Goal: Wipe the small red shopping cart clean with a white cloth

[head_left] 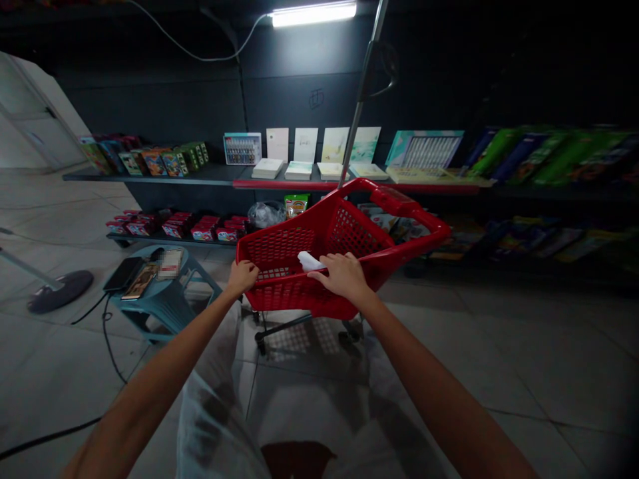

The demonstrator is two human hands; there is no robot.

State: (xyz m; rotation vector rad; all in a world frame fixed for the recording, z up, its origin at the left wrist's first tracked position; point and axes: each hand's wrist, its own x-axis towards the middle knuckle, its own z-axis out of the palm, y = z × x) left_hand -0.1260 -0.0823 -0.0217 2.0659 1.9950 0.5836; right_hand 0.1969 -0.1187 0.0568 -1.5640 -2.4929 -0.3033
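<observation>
A small red shopping cart with perforated basket walls stands in front of me, its push handle up to the right. My left hand grips the rim at the basket's left corner, fingers curled over the edge. Further right along the near rim, my right hand is closed on a crumpled white cloth or tissue. That white piece sticks out past the thumb over the basket. Whether the right palm also grips the rim is hard to make out.
Behind the cart, a dark shelf carries books, boxed sets and packaged goods. Red packs fill the lower shelf. To the left, a blue stool holds phones and a black device; a cable trails across the floor nearby. A metal pole rises behind the cart.
</observation>
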